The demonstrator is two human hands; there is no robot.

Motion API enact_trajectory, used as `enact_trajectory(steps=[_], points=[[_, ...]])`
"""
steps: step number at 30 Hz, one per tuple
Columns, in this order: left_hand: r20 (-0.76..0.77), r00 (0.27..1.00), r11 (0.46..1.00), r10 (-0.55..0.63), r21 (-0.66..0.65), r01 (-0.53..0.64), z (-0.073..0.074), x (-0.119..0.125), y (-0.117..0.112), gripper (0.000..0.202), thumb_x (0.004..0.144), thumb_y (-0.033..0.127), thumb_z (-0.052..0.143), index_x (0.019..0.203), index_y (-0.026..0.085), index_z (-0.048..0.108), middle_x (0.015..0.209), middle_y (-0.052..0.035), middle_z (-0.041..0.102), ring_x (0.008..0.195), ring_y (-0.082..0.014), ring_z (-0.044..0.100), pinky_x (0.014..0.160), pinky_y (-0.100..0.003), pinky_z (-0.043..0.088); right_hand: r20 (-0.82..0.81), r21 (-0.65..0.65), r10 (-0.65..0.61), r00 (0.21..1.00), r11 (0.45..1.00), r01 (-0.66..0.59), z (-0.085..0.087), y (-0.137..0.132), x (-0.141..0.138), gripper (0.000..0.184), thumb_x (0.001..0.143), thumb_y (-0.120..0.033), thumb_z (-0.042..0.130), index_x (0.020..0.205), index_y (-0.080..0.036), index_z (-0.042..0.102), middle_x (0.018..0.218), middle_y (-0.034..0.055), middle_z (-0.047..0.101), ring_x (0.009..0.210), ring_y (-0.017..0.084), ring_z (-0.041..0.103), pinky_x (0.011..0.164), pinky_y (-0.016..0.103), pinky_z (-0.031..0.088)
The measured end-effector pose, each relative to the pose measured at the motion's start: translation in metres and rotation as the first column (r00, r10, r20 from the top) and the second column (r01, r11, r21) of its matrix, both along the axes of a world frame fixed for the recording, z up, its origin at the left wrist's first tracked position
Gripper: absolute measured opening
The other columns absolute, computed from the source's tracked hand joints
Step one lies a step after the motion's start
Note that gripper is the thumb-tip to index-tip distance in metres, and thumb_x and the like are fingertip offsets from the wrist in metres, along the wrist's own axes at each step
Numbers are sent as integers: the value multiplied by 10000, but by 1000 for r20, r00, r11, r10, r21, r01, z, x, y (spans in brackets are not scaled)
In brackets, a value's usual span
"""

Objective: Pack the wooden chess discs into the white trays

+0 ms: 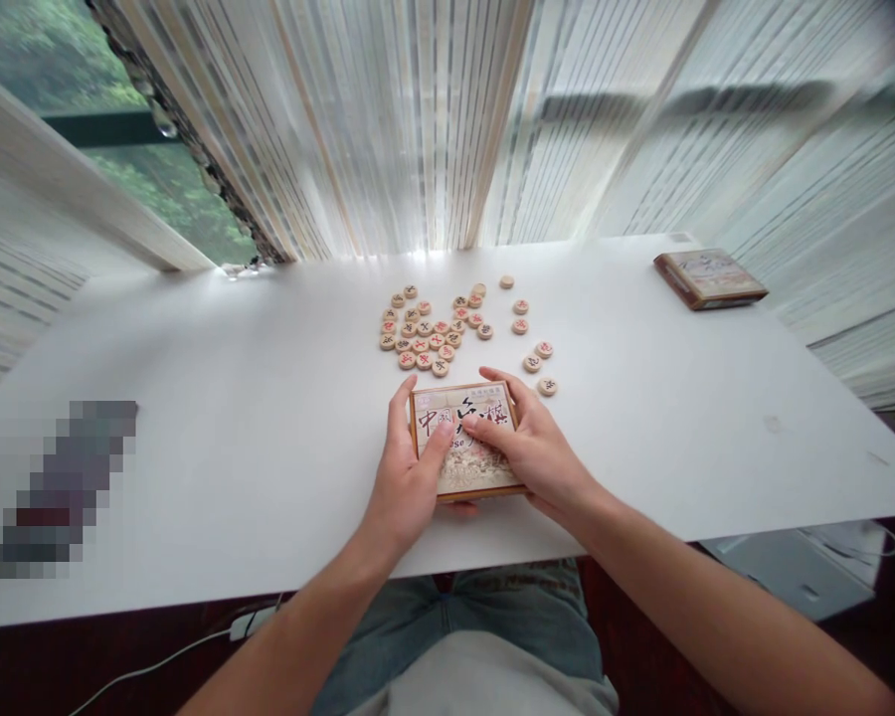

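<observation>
Between both hands is a Chinese chess box [477, 472], its printed face with large Chinese characters turned up. My left hand [410, 472] grips the box's left side, thumb on top. On the right side, my right hand [541, 443] grips it too, its thumb lying across the printed characters. Some fingers are hidden beneath the box. Just beyond it on the white table [268, 398] lie many round wooden chess pieces [422, 345] in a loose cluster, marked in red or black. A few stray pieces [532, 364] lie to the right of the cluster.
A second, similar box [712, 278] lies at the table's far right. A pixelated dark object [64, 487] is on the left. Striped curtains [388, 129] hang behind the table. Below the front edge are a white cable [171, 656] and a grey flat object [798, 572].
</observation>
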State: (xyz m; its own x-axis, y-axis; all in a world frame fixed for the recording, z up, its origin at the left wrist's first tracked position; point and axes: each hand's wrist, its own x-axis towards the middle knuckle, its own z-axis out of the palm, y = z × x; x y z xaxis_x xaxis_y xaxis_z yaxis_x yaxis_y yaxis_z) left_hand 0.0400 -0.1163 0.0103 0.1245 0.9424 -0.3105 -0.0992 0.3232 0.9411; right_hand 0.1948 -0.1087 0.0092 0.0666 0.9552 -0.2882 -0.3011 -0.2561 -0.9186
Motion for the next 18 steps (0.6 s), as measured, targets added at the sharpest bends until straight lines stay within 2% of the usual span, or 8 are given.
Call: enact_trajectory(steps=[3, 7, 9, 14, 16, 18], points=[[13, 1000, 1000, 10, -11, -10, 1, 2, -3, 732, 975, 441, 722, 1592, 497, 330, 1483, -90, 600, 730, -218, 761, 355, -266, 590, 24, 4, 2, 1000, 1000, -2, 2, -5, 1, 931, 749, -363, 893, 1565, -257, 458, 1334, 122, 703, 1228, 341, 678, 1069, 542, 574], [30, 999, 1000, 16, 19, -17, 3, 5, -3, 719, 985, 425, 708, 1588, 462, 319, 1425, -89, 637, 698, -210, 759, 323, -256, 580, -57, 39, 36, 998, 999, -34, 0, -23, 2, 1134, 782, -372, 902, 1704, -305, 246, 1527, 132, 616, 1342, 356, 644, 1126, 563, 559], [3, 1000, 999, 11, 43, -11, 5, 8, -3, 719, 993, 424, 693, 1597, 441, 303, 1410, -96, 644, 696, -217, 761, 310, -263, 579, -53, 75, 14, 998, 997, -10, -4, -29, 2, 1148, 799, -363, 899, 1718, -318, 214, 1551, 122, 603, 1356, 357, 641, 1151, 579, 543], [-113, 993, 995, -40, 81, 50, 11, 20, -1, 673, 1025, 419, 637, 1595, 424, 278, 1368, -94, 665, 592, -176, 719, 272, -252, 541, 107, 184, -90, 990, 980, 70, -14, -30, 10, 944, 881, -414, 821, 1684, -295, 340, 1601, 109, 564, 1445, 357, 572, 1217, 608, 477], [-173, 983, 991, -67, 100, 85, 13, 26, 2, 669, 1037, 431, 615, 1607, 412, 265, 1343, -102, 679, 546, -150, 694, 255, -215, 490, 198, 225, -141, 970, 970, 95, -13, -27, 16, 859, 895, -440, 805, 1642, -264, 419, 1626, 106, 540, 1485, 346, 534, 1279, 600, 398], [-230, 969, 986, -95, 113, 124, 14, 32, 5, 693, 1042, 457, 602, 1627, 409, 233, 1330, -114, 692, 485, -126, 662, 238, -192, 433, 263, 257, -183, 947, 960, 114, -8, -26, 24, 851, 876, -453, 827, 1607, -229, 455, 1628, 119, 537, 1483, 346, 539, 1292, 581, 392]])
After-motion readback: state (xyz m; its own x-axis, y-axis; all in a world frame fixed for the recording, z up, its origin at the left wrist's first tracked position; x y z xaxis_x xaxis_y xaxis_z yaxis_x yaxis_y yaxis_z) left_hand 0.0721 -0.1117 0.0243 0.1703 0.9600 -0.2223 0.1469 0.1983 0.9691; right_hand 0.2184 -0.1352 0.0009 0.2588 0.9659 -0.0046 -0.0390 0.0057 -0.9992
